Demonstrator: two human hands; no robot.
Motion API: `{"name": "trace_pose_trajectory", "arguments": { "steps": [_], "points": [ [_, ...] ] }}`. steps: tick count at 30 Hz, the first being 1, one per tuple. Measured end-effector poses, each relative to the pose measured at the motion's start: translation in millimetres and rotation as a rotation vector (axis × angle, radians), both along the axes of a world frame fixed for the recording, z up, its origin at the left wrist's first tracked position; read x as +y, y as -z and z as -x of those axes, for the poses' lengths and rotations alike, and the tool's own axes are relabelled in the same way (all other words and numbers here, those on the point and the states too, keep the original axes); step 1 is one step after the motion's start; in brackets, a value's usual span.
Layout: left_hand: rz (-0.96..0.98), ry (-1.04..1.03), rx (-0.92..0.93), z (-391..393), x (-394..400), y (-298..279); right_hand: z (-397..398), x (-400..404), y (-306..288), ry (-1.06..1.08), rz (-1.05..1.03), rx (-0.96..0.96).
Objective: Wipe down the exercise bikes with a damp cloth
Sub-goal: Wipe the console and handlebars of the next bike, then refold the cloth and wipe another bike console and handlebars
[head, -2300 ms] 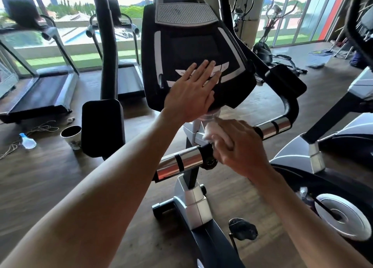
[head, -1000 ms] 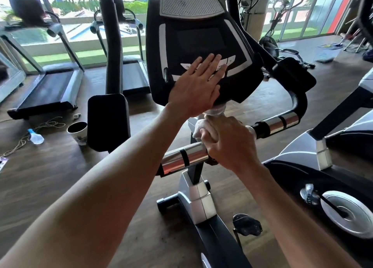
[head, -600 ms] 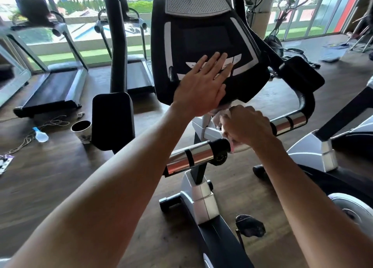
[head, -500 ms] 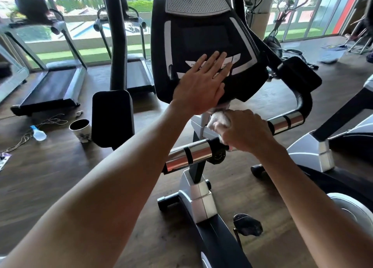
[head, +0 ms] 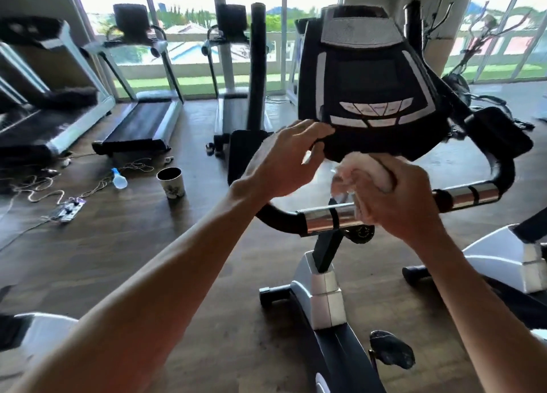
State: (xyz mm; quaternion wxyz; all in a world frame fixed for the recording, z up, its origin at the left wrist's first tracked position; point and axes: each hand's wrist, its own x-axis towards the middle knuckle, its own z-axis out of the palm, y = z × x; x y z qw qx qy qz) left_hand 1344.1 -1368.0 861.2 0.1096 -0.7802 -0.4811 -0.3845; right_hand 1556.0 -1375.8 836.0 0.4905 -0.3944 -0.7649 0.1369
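Observation:
An exercise bike stands before me with a black console [head: 367, 81] on a post and chrome-and-black handlebars [head: 325, 219]. My left hand [head: 284, 161] sits at the console's lower left corner, fingertips on its edge and thumb curled beneath. My right hand [head: 396, 197] grips a bunched white cloth [head: 355, 170] right under the console, above the middle of the handlebar. Its fingers hide most of the cloth.
Treadmills [head: 139, 126] line the windows at the back left. On the wooden floor lie a cup [head: 171, 182], a small spray bottle [head: 118, 180] and loose cords [head: 44, 188]. A second bike's base [head: 503, 259] stands close on the right. A pedal [head: 390, 352] juts out below.
My left hand slid from lying flat over the console's buttons to its lower left corner. The right hand with the cloth rose from the handlebar hub to the console's underside. The view swung left.

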Motion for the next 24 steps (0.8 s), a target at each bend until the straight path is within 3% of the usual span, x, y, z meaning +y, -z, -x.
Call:
{"name": "trace_pose_trajectory", "arguments": {
  "steps": [3, 11, 18, 24],
  "points": [
    [-0.093, -0.132, -0.103, 61, -29, 1, 57, -21, -22, -0.149, -0.021, 0.084],
    [0.106, -0.465, -0.119, 233, -86, 12, 232, -34, -48, -0.558, -0.080, 0.145],
    [0.294, -0.546, -0.104, 350, -89, 30, 350, 1, -28, -0.453, -0.068, 0.066],
    [0.323, -0.493, -0.105, 408, -31, 25, 403, 44, -23, -0.415, -0.024, 0.097]
  ]
}}
